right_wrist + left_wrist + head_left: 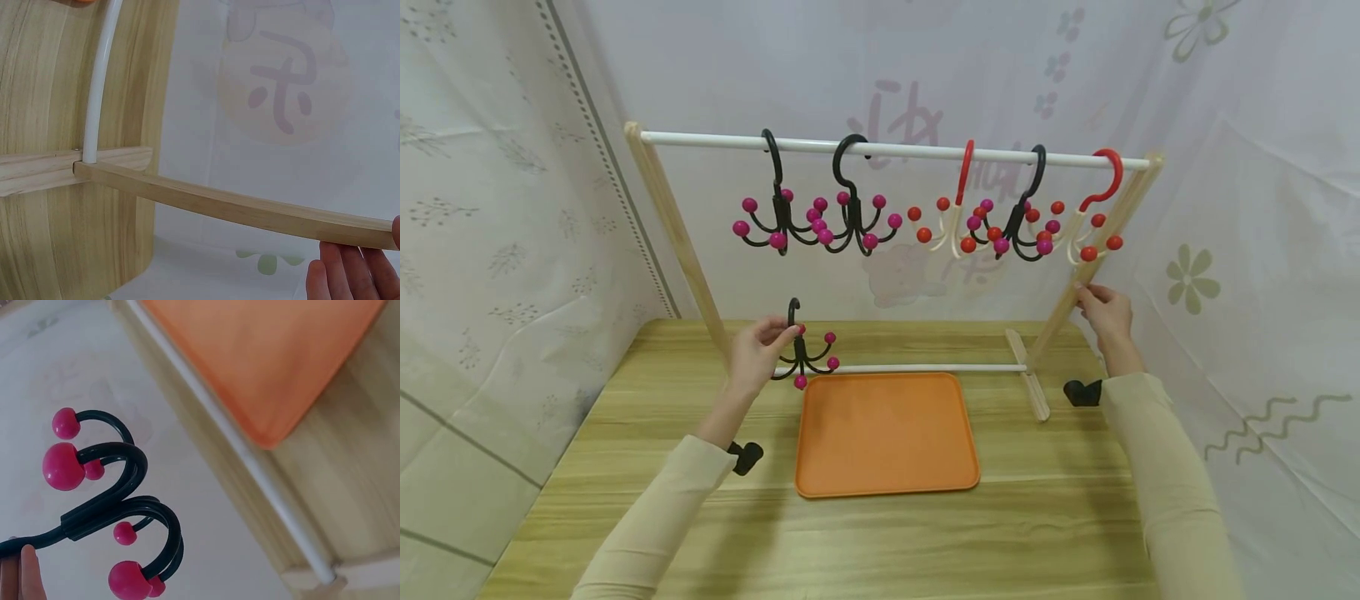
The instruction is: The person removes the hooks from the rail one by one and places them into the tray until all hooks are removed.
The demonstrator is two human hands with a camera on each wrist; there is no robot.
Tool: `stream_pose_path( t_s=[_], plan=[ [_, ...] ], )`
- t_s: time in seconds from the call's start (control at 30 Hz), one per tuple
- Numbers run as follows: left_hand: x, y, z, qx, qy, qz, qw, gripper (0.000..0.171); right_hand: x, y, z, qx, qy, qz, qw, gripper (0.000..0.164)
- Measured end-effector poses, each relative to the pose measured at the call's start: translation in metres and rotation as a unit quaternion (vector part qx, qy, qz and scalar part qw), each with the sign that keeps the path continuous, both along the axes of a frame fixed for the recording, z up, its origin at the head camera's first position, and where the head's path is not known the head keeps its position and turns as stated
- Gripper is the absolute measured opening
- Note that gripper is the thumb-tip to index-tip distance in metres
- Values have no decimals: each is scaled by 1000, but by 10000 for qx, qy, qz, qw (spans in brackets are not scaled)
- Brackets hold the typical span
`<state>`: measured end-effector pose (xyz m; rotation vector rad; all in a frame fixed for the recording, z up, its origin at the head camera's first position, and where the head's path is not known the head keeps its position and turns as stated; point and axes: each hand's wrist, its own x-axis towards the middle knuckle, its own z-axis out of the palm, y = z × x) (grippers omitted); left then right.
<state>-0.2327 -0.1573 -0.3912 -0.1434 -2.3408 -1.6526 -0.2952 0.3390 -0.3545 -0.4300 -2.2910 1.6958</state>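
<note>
My left hand (pixel 756 354) pinches a black claw hook (pixel 800 357) with pink ball tips by its stem. That hook is upright in the head view, just past the orange tray's (pixel 887 435) back left corner and well below the top rail. In the left wrist view, the same claw hook (pixel 94 511) shows its curved prongs against the pale cloth, with fingers (pixel 30 578) at its stem. My right hand (pixel 1108 323) grips the right wooden post (pixel 1058 321) of the rack; the right wrist view shows fingertips (pixel 350 272) under that post and part of the thumb at the edge.
From the white top rail (pixel 902 150) hang three black claw hooks (pixel 854 212) with pink balls and two cream ones (pixel 955 225) with red tops and red balls. A lower white rail (pixel 925 367) runs behind the tray. The wooden table (pixel 887 542) carries the rack's foot (pixel 1028 379).
</note>
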Motion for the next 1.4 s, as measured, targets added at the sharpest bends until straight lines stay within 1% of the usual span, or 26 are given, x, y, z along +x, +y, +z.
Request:
stream_pose_path(
  t_s=[0.17, 0.23, 0.3, 0.4, 0.57, 0.67, 0.8, 0.9, 1.07, 1.17, 1.27, 1.4],
  plan=[
    [1, 9, -12, 193, -38, -109, 9997, 25, 0, 0, 0, 3, -16, -15, 10000, 58],
    [1, 12, -18, 251, -145, -162, 9994, 27, 1, 0, 0, -7, 4, -20, 10000, 57],
    [0, 15, -24, 228, -215, -155, 9994, 28, 1, 0, 0, -5, 17, -19, 10000, 57],
    [0, 21, -32, 256, -264, -168, 9992, 26, 1, 0, 0, 22, 20, -7, 10000, 57],
    [-1, 31, -46, 340, -302, -225, 9987, 23, 1, 0, -1, 30, 6, 5, 10000, 57],
    [-2, 36, -54, 381, -255, -260, 9986, 23, 2, 0, 0, 78, -16, 13, 10000, 58],
    [-2, 43, -64, 626, -259, -333, 9971, 23, 2, -1, 0, 77, -38, 20, 10000, 58],
    [-1, 48, -70, 693, -335, -356, 9964, 22, 3, -1, 0, -24, -17, 15, 10000, 57],
    [0, 54, -76, 396, -440, -195, 9981, 24, 2, -2, 0, -95, 26, 2, 10000, 56],
    [2, 57, -79, 400, -569, -160, 9975, 23, 2, -2, 0, -79, 61, -12, 9999, 55],
    [3, 59, -83, 515, -719, -171, 9959, 18, 2, -3, 1, -89, 93, -18, 9999, 55],
    [5, 60, -90, 514, -765, -207, 9955, 17, 3, -3, 1, -80, 118, -4, 9999, 54]
  ],
)
